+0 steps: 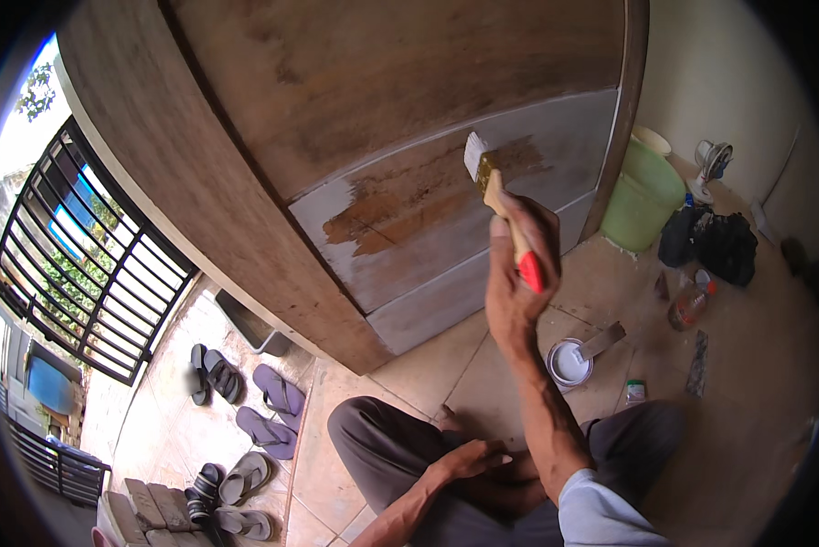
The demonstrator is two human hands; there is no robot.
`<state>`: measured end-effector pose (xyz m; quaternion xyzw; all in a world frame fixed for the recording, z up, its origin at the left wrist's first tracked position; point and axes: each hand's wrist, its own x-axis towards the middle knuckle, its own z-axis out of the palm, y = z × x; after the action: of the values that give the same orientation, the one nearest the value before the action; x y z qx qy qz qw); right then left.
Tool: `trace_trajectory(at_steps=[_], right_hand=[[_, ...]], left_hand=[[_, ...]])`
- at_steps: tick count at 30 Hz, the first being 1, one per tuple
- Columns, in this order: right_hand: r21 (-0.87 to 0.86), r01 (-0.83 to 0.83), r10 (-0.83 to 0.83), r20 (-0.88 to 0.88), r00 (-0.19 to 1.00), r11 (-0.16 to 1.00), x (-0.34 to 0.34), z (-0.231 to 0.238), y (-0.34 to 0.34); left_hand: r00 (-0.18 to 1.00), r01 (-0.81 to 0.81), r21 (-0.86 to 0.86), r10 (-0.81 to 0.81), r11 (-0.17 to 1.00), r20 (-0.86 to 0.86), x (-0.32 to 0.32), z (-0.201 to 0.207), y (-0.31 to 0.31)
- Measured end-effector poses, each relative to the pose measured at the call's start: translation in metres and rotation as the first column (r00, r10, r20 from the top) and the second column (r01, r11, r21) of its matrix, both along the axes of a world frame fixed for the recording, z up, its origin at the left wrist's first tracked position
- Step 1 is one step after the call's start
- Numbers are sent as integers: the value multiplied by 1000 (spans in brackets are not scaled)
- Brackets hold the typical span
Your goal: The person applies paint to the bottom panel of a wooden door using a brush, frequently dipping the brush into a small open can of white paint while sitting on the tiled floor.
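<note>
My right hand is closed round the wooden handle of a paintbrush with a red end. White paint coats its bristles, which are at the lower panel of a brown wooden door; I cannot tell whether they touch it. Pale paint covers the panel's edges around an uneven bare brown patch. An open can of whitish paint stands on the floor right of my right forearm, a flat stick leaning from it. My left hand rests over my crossed legs with its fingers extended, holding nothing.
A green bucket, a black plastic bag, a plastic bottle and a small box sit to the right. Sandals and grey blocks lie left, near a black metal gate. A door frame borders the panel.
</note>
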<state>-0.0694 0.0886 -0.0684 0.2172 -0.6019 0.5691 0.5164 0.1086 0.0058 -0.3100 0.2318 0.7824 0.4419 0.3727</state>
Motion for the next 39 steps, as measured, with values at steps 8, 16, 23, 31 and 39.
trace_trajectory(at_steps=[8, 16, 23, 31, 39], right_hand=[[185, -114, 112, 18, 994, 976, 24, -9, -70], [125, 108, -116, 53, 992, 986, -11, 5, -34], [187, -250, 243, 60, 968, 950, 28, 12, -79], [-249, -397, 460, 301, 835, 883, -42, 14, 31], [179, 76, -76, -5, 997, 981, -36, 12, 6]], left_hand=[[949, -28, 267, 109, 963, -294, 18, -31, -19], [996, 17, 171, -1, 985, -90, 6, -21, -1], [954, -12, 333, 111, 943, -278, 17, -32, -11], [987, -24, 77, 36, 997, -158, 7, -18, 0], [999, -14, 1, 14, 1000, -50, 5, -1, -2]])
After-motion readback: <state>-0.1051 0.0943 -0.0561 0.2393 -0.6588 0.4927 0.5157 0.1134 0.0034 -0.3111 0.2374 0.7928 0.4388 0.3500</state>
